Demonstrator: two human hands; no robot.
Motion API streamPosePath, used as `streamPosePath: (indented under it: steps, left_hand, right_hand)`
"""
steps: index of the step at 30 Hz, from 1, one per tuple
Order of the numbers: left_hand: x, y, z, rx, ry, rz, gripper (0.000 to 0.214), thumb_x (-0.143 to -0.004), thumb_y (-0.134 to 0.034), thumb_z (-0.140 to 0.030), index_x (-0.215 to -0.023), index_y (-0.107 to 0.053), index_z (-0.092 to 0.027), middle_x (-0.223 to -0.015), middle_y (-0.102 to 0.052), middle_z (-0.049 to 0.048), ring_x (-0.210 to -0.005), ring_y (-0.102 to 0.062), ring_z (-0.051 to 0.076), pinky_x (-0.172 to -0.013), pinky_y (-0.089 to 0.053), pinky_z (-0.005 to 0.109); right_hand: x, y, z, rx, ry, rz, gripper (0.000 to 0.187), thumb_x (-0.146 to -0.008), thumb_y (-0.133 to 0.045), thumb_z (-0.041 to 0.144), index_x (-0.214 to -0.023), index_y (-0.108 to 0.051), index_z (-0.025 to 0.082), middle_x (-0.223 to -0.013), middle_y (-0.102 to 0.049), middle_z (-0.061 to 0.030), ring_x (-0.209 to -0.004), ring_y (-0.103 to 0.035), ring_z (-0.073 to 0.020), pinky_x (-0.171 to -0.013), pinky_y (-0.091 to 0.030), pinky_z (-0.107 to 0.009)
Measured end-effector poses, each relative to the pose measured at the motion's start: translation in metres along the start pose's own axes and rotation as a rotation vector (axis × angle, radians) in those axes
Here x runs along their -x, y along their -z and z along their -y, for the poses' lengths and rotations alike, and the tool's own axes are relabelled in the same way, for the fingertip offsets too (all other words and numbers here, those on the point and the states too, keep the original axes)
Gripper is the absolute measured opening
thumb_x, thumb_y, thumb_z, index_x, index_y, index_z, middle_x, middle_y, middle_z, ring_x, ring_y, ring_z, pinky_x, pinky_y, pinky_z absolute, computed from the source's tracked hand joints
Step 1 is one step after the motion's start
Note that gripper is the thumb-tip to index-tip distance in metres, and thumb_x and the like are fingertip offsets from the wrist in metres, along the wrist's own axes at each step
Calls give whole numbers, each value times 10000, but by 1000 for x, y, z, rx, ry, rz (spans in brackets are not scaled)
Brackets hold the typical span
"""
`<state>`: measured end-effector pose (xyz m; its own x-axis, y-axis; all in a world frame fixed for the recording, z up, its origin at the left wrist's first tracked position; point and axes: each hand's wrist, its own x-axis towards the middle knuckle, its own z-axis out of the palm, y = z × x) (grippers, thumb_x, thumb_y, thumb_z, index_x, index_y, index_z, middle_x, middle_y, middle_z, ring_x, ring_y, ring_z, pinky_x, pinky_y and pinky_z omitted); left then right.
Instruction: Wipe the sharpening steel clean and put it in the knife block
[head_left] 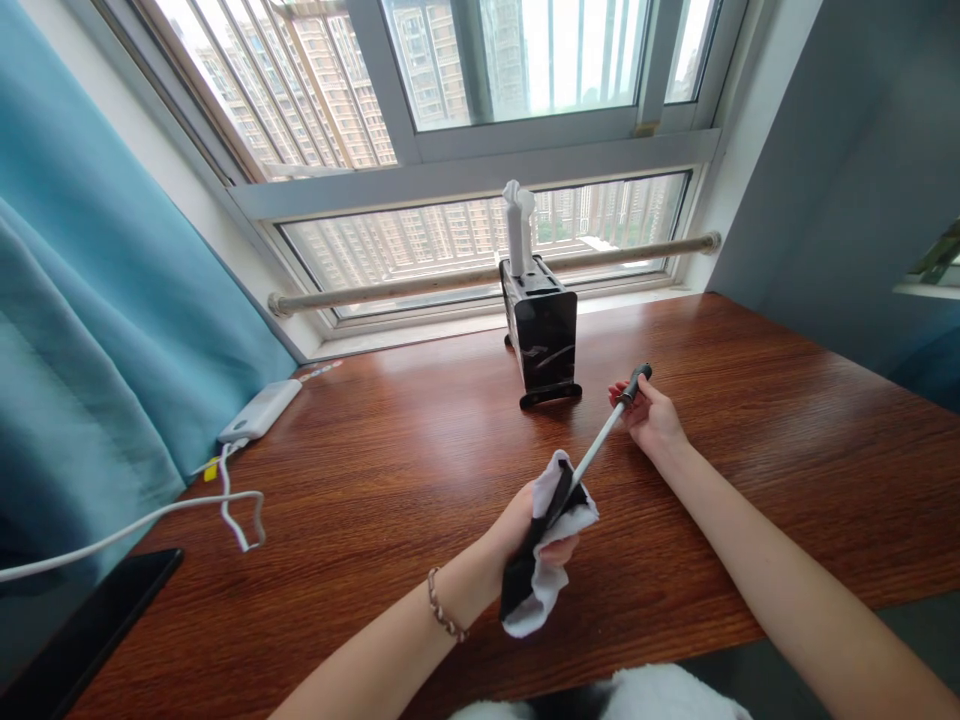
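Note:
My right hand (651, 418) is closed, its thumb and fingers pinching the dark handle of a thin pale rod (598, 447). The rod slants down to the left, above the wooden table. Its lower end goes into a crumpled black-and-white cloth (550, 555), and what it meets inside is hidden. My left hand (519, 525) is wrapped round the cloth from the left, with some fingertips showing on its right side. Beyond both hands a black box-shaped holder (547, 345) stands on the table, with white upright pieces (519, 225) sticking out of its top.
The wooden table (360, 450) reaches to the window sill. At the left lie a white power strip (260, 410) and a white cable (135, 530) beside a blue curtain (97, 300). A dark flat screen or panel (97, 630) is at the lower left. A rail (420, 288) crosses the window.

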<state>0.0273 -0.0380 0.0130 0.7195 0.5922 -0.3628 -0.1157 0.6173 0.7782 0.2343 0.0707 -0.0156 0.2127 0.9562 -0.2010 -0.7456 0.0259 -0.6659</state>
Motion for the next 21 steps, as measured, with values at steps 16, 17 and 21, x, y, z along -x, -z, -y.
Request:
streamPosePath:
  steps: [16,17,21]
  left_hand:
    - [-26,39,-2,44,279,279,779,-528,32,-827,-292,-329,-178,-277,-261,71,-354,-290,116,-358,-213,248]
    - [-28,41,-1,36,281,281,775,-527,17,-831,-286,-325,-179,-274,-267,75,-348,-289,116,-357,-212,251]
    - [-25,42,6,102,85,332,705,-635,-194,-772,-342,-400,-164,-282,-328,59,-284,-257,89,-337,-191,239]
  right_hand:
    - [37,-21,-21,149,-132,501,188,-787,-524,317,-826,-588,144,-876,-651,-73,-852,-612,-193,-790,-450,-311]
    - [41,-23,-22,158,-139,519,186,-788,-524,315,-828,-586,144,-873,-651,-75,-850,-612,-192,-786,-449,-311]
    - [53,-29,-25,197,-172,576,181,-779,-538,314,-814,-577,141,-843,-654,-81,-804,-621,-188,-743,-458,-310]
